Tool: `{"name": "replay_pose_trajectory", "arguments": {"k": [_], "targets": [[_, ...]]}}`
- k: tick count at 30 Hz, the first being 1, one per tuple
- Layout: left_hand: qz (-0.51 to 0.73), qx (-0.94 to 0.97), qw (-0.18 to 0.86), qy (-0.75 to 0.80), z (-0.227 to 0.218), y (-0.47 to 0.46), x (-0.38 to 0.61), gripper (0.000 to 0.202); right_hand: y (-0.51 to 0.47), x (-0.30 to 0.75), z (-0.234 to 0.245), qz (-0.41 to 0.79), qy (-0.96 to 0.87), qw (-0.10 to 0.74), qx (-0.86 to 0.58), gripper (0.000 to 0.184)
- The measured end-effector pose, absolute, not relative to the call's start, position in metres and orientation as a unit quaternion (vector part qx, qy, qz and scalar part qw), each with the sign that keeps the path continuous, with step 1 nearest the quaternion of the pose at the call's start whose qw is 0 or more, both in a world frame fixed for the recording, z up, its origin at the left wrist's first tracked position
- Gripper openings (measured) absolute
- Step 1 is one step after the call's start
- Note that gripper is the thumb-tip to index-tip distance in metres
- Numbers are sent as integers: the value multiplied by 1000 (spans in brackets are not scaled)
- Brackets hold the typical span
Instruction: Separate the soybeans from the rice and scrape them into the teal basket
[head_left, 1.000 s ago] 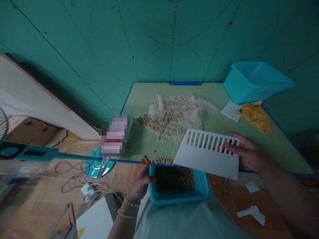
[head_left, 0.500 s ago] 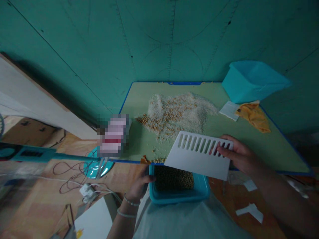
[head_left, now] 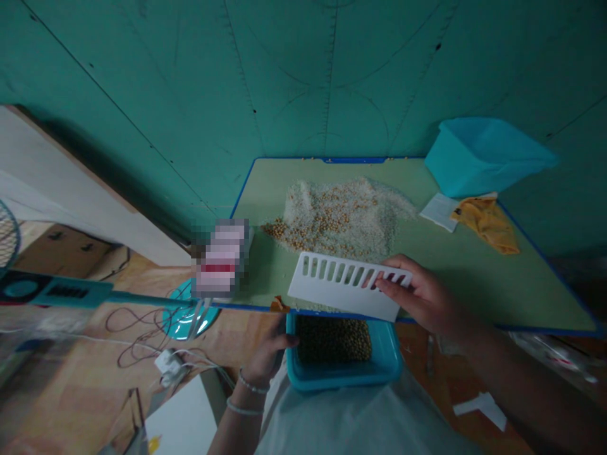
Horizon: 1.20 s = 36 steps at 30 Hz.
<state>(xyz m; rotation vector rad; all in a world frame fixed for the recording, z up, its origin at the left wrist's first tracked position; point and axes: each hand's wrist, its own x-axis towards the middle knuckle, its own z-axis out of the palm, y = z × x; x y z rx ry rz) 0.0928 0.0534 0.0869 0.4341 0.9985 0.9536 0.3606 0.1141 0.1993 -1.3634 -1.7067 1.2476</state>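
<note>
Right hand grips white slotted scraper at desk near edge, below rice-and-bean pile. Left hand clasps teal tub of beans under edge. Sweeping step under way; next likely needs scraper set behind pile.

We look from one head-worn camera, forward and down, close over the table's near edge, the green wall filling the top.

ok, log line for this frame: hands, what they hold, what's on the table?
left hand: grips blue tub of beans | right hand: holds white slotted scraper at table edge | table: rice-and-bean pile
</note>
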Motion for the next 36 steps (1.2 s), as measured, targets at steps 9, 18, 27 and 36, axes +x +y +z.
{"name": "replay_pose_trajectory", "arguments": {"k": [9,18,27,36], "targets": [[420,186,758,463,85,53,92,49,124,372,204,423,-627,345,-555,20],[428,175,757,461,82,53,91,55,132,376,200,378,-666,353,-538,22],[435,190,755,452,84,54,91,53,128,375,204,356,-682,345,-538,17],[429,203,759,446,86,55,92,52,126,376,204,313,-696,350,-543,16]]}}
